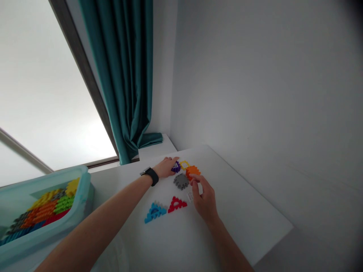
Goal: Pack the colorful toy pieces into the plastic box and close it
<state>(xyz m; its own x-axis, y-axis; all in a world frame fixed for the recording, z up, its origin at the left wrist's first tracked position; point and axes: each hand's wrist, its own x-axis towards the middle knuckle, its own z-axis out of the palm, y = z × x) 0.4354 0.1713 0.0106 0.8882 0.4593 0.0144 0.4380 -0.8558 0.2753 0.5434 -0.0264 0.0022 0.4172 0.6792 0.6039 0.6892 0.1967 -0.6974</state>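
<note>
My left hand lies flat on the white table, its fingertips against a small purple toothed plastic piece. My right hand is pinched close to the lower edge of an orange toothed piece, and I cannot tell if it grips it. Between the hands lie a grey toothed piece and a yellow square frame piece. A blue triangular piece and a red triangular piece sit nearer me. A small clear piece lies beside my right fingers.
A pale turquoise plastic bin at the left holds several stacked, colourful toothed pieces. The white table meets a grey wall at the right. A teal curtain hangs by a bright window behind it. A black watch circles my left wrist.
</note>
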